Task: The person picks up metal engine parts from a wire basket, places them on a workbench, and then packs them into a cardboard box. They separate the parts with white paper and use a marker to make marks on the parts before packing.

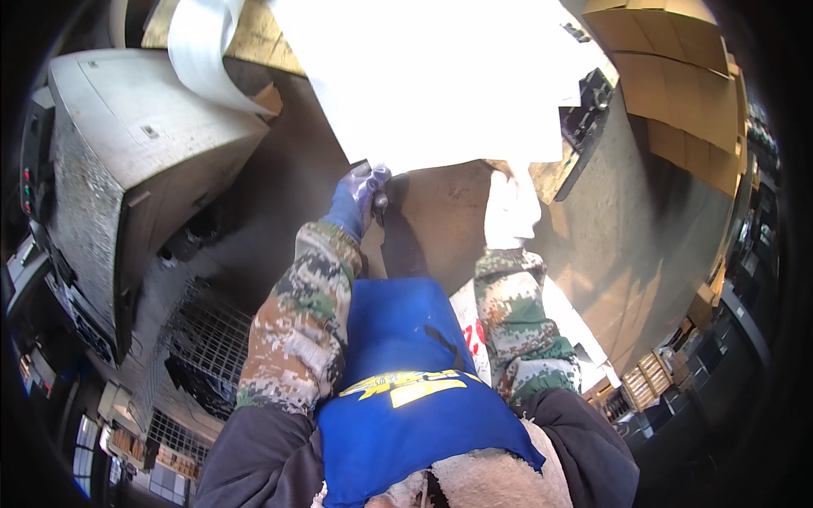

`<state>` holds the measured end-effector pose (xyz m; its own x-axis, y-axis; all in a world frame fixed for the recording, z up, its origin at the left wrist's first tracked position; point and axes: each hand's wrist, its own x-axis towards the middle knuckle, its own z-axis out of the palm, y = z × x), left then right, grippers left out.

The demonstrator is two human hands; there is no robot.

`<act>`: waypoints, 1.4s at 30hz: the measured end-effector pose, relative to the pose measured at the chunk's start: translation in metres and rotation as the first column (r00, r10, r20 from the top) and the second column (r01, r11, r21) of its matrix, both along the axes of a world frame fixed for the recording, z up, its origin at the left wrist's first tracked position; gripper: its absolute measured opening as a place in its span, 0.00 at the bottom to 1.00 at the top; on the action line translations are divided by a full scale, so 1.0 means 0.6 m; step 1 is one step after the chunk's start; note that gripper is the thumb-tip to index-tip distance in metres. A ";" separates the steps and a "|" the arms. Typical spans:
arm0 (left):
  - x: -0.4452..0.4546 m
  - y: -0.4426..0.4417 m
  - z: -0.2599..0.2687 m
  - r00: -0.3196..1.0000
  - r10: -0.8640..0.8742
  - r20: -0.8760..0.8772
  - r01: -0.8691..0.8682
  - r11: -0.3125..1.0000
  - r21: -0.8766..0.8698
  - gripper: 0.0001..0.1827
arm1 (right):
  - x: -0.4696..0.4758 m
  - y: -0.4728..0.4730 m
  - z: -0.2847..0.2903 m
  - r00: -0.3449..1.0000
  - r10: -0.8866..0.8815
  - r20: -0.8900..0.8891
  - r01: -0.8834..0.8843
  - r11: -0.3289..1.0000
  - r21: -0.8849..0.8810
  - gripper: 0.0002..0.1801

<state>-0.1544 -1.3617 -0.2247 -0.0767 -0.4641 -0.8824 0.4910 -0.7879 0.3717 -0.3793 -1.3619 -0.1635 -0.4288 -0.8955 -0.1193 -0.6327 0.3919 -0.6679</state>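
A large white sheet [444, 82], washed out by glare, spreads in front of me over a wooden-topped surface. My left hand [357, 195], in a blue and purple glove, grips the sheet's near left corner. Beside its thumb is a small dark rounded thing, too unclear to name. My right hand [512, 206] wears a white glove and holds the near edge of the sheet farther right. Glare blurs its fingertips into the sheet. Both forearms have camouflage sleeve covers, and a blue apron [406, 330] with yellow print covers my front.
A grey metal cabinet or machine housing [159, 114] stands at left, with a curled white strip [197, 57] over its corner. Stacked cardboard [679, 82] rises at right. Below left is a wire mesh basket [209, 336]. A dark metal fixture [587, 108] borders the sheet's right side.
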 end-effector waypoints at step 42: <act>-0.008 -0.332 0.749 0.180 -0.969 0.169 0.516 -0.053 -0.855 0.21 | -0.224 -0.131 0.531 0.464 -0.883 0.073 0.731 0.335 -0.595 0.48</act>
<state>-0.1589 -1.5611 0.2249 -0.9923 -0.1135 -0.0493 -0.0073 -0.3443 0.9388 -0.5135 -1.4407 0.1549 -0.9130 0.0393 0.4061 -0.3419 0.4694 -0.8141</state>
